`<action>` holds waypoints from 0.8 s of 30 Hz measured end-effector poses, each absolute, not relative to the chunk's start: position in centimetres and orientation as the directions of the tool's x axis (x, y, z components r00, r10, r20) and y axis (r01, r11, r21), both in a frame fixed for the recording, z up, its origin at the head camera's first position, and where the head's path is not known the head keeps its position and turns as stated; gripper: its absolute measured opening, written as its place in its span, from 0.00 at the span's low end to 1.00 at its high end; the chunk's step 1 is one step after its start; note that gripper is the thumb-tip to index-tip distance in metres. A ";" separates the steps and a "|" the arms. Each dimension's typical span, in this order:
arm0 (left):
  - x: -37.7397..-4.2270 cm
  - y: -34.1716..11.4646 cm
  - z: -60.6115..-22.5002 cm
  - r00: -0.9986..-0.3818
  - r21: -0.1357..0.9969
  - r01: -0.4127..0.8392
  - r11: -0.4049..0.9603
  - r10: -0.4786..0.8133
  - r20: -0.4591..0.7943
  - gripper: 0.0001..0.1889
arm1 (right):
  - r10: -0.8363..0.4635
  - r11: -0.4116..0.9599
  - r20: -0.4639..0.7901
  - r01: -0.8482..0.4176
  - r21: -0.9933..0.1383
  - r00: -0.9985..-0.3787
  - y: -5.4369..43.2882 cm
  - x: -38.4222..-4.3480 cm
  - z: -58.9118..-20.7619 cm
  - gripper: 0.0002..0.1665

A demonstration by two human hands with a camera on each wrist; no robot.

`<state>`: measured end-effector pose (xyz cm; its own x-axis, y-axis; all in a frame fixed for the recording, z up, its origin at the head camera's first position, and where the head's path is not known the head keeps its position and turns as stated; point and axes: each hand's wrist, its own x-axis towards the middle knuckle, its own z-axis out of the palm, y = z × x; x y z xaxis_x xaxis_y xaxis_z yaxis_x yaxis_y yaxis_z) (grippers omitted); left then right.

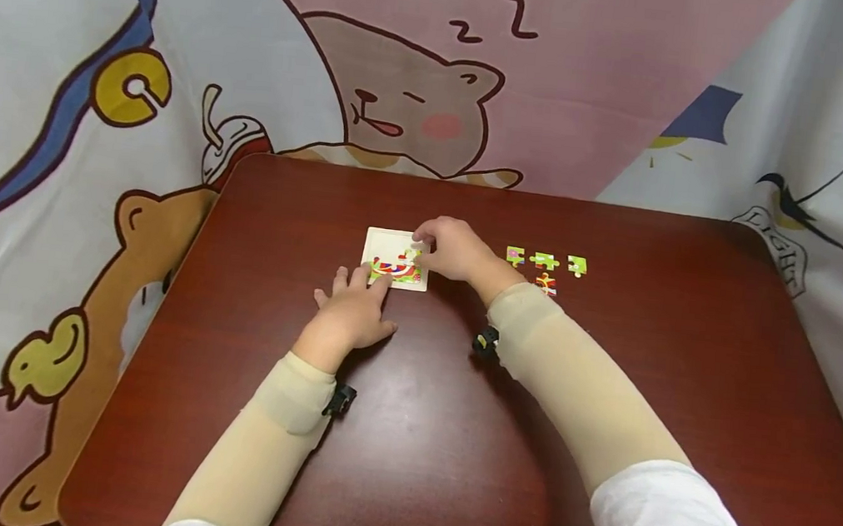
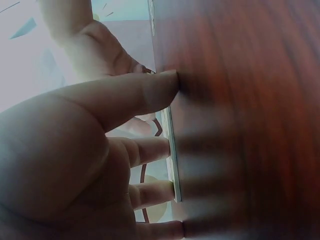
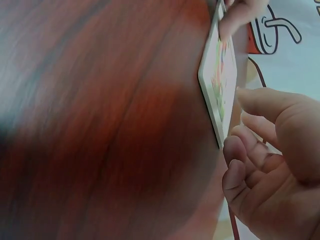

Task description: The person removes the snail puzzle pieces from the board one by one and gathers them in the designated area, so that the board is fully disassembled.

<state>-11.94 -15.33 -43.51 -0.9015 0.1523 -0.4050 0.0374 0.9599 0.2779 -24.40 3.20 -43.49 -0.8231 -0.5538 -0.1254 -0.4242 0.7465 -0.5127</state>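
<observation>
A small square puzzle tray (image 1: 381, 239) with a pale frame lies on the table, its lower part filled with red, white and green picture pieces (image 1: 395, 272). My left hand (image 1: 351, 311) is spread at the tray's near edge, fingertips touching its rim and thumb on the table. Over the tray's right side, my right hand (image 1: 456, 249) has its thumb and fingers bent down around a small pale-green puzzle piece (image 1: 411, 255). That piece overlaps the filled part in the head view; the fingers mostly hide it in the right wrist view.
Several loose puzzle pieces (image 1: 544, 261) lie to the right of the tray, one of them, red and yellow (image 1: 546, 285), close by the right wrist. The dark red-brown table (image 1: 422, 430) reaches back to a cartoon-printed curtain (image 1: 573, 84).
</observation>
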 end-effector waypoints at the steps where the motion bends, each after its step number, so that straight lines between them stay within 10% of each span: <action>1: -12.0 -15.3 -43.5 -0.902 0.280 0.038 0.959 0.153 -0.404 0.45 | -0.556 0.748 -0.134 -0.424 -0.511 -0.821 3.0 -24.4 -43.6 0.23; 24: -11.9 -15.2 -43.8 -0.909 0.293 0.024 0.956 0.143 -0.391 0.44 | -0.540 0.782 -0.261 -0.362 -0.508 -0.800 1.6 -24.5 -43.5 0.17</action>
<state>-11.93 -15.20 -43.78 -0.9091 0.1431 -0.3913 0.0242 0.9557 0.2933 -24.48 1.56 -43.52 -0.8003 -0.5398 -0.2611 -0.3617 0.7818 -0.5079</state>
